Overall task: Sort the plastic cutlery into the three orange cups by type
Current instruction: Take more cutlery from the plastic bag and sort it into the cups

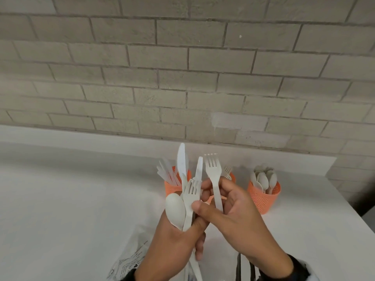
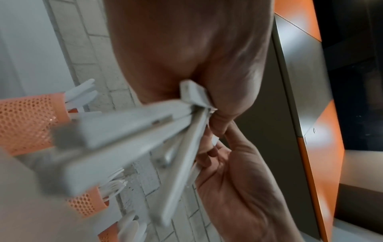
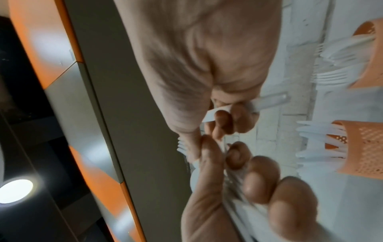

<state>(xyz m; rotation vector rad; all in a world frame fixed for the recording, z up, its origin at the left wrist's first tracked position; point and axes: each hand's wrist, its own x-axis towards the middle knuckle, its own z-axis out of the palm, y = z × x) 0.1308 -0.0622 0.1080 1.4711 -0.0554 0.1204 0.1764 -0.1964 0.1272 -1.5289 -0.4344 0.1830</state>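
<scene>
My left hand point(image 1: 176, 246) grips a fanned bundle of white plastic cutlery: a spoon point(image 1: 175, 207), a fork point(image 1: 191, 191) and two knives point(image 1: 182, 159). My right hand point(image 1: 237, 216) pinches a single fork point(image 1: 213, 169) upright, and its thumb lies on the bundle's fork. Behind the hands stand three orange mesh cups: the left cup point(image 1: 172, 188) holds knives, the middle cup point(image 1: 231, 177), mostly hidden, holds forks, and the right cup point(image 1: 263, 196) holds spoons. The left wrist view shows the bundle's handles point(image 2: 124, 131) up close. In the right wrist view the fork's handle point(image 3: 269, 101) sticks out past my fingers.
The white table point(image 1: 71, 199) runs back to a grey brick wall point(image 1: 182, 78), and its right edge drops off just past the spoon cup. A clear printed plastic bag point(image 1: 129, 260) lies at the near edge below my left wrist.
</scene>
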